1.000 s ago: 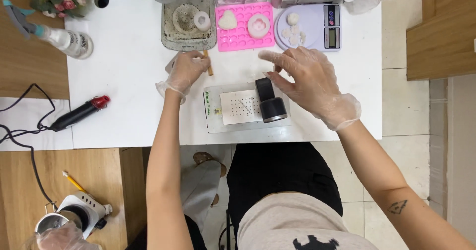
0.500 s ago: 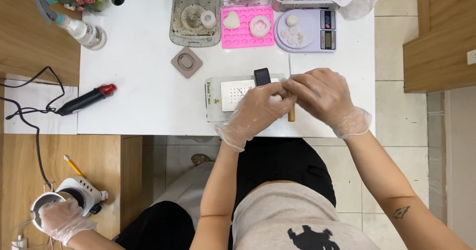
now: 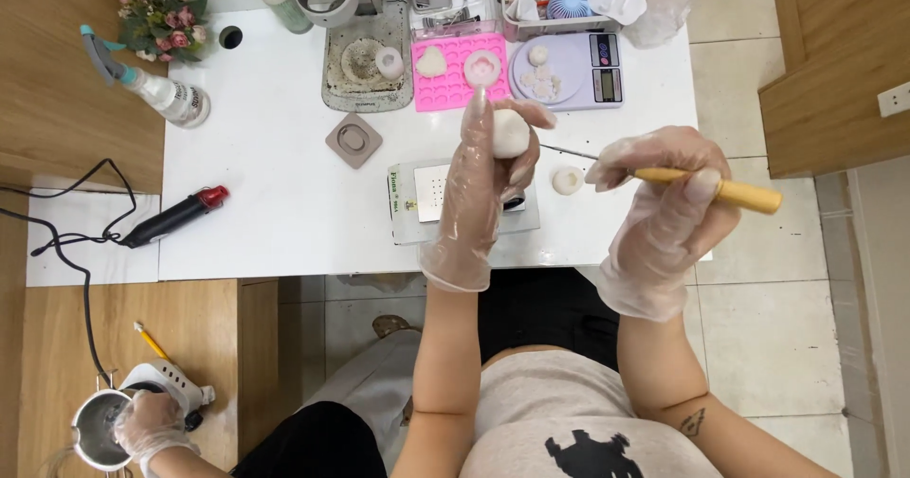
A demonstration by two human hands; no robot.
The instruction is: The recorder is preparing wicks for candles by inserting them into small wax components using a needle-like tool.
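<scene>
White tabletop (image 3: pixel 275 184) below gloved left hand (image 3: pixel 479 180) gripping smooth white lump (image 3: pixel 509 132), right hand (image 3: pixel 664 208) pinching wooden-handled metal pick (image 3: pixel 701 186).

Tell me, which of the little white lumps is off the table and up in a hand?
The rounded white lump pinched in the gloved left hand. The other white pieces lie down: one on the table, some on the pink mould and the scale.

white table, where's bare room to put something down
Bare top lies between the heat tool and the clear tray, below the grey coaster. A smaller patch sits below the scale. The back edge is crowded with moulds, jars and the pink mould.
</scene>
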